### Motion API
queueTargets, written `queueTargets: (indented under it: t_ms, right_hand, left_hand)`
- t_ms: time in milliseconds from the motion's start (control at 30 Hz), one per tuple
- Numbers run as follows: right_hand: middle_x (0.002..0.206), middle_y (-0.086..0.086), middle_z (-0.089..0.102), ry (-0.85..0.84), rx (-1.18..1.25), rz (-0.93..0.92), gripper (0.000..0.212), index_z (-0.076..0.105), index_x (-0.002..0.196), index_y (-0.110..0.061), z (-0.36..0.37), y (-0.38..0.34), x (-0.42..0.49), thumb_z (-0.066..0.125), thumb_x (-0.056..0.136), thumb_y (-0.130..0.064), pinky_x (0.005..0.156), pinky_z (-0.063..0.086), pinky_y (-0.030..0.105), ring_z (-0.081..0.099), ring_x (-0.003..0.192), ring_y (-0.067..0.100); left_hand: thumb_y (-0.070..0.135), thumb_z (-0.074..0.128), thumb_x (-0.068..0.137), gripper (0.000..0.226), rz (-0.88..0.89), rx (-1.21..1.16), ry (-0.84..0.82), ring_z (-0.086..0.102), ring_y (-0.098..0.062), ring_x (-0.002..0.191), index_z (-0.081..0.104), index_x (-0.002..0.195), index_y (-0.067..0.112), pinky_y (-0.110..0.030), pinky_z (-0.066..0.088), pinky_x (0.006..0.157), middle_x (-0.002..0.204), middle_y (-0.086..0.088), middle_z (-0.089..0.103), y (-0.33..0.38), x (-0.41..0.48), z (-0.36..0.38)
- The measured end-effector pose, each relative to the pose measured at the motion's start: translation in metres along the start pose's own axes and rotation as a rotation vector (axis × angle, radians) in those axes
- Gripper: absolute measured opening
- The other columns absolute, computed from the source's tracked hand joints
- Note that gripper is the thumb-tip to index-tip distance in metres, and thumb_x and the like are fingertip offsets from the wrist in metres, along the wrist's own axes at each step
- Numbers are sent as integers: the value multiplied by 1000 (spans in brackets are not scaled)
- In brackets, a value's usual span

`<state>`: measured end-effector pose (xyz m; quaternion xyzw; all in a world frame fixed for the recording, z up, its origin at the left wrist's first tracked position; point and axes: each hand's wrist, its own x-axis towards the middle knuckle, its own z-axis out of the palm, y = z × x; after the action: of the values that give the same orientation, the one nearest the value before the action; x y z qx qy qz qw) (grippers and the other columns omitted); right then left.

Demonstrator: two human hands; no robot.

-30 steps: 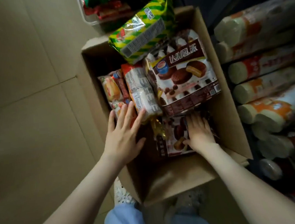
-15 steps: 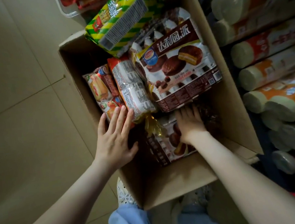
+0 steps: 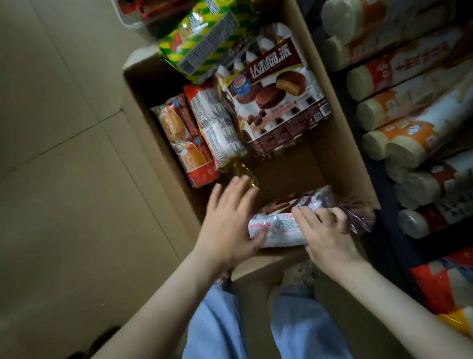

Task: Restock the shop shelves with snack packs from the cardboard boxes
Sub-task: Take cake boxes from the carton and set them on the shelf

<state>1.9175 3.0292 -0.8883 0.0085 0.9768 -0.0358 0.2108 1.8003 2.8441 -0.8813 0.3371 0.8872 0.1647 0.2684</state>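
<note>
An open cardboard box [image 3: 339, 153] stands on the floor in front of me. At its near end I hold a chocolate pie pack [image 3: 282, 221], lifted and turned on its side. My right hand [image 3: 326, 234] grips the pack's right part with curled fingers. My left hand [image 3: 230, 222] lies against its left end, thumb under the pack and fingers spread. Still lying in the box are a second chocolate pie pack [image 3: 273, 96], two orange cake packs [image 3: 186, 140] and a green-and-yellow striped pack [image 3: 208, 30].
Shop shelves on the right hold rows of long wrapped rolls [image 3: 411, 101] and red-and-yellow bags [image 3: 468, 296] lower down. A clear bin of red snacks [image 3: 151, 3] sits beyond the box. Tiled floor [image 3: 51, 167] lies to the left. My legs in blue jeans are below.
The chocolate pie pack lay flat in the box's near end under my right hand. It has now been lifted and turned up, with both hands on it. My left hand moved right, off the orange packs.
</note>
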Motion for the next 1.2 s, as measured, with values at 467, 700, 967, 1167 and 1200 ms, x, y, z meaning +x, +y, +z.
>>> queueTargets:
  t_ms: [467,700,967,1167,1200]
  right_hand:
    - [133,5,45,674,-21,171,67,44,140,-23,-411,-34,-116,67,77,-20,99,29,52,43,113,27]
    - [160,-1,8,884,631,377,111,6,153,-21,-558,-39,-186,74,69,-46,114,22,45,10,146,16]
    - [139,-46,-4,1118,863,234,123,-15,137,-62,-695,-43,-278,78,61,-31,102,16,-1,5,129,-29]
    - [155,5,1,1433,367,252,107,-16,146,-47,-729,-21,-341,67,79,-39,111,6,6,-6,141,-12]
    - [154,17,7,1510,212,239,98,-14,149,-40,-731,-14,-354,61,86,-42,113,6,9,-6,144,-6]
  left_hand:
    - [47,80,64,77,160,-188,208,55,-22,104,51,126,10,-32,45,88,114,-4,59,153,-79,-328]
    - [49,78,61,55,175,-763,285,59,1,93,51,108,39,-18,45,77,100,20,62,222,-149,-502]
    - [39,81,67,71,533,-948,221,64,-15,109,49,130,29,-27,51,85,118,5,67,323,-185,-624]
    - [34,79,77,55,696,-732,188,58,13,101,43,118,40,-6,45,78,106,31,64,404,-194,-660]
    - [32,76,75,47,712,-690,219,58,13,97,49,113,36,-7,45,76,102,24,66,418,-193,-664]
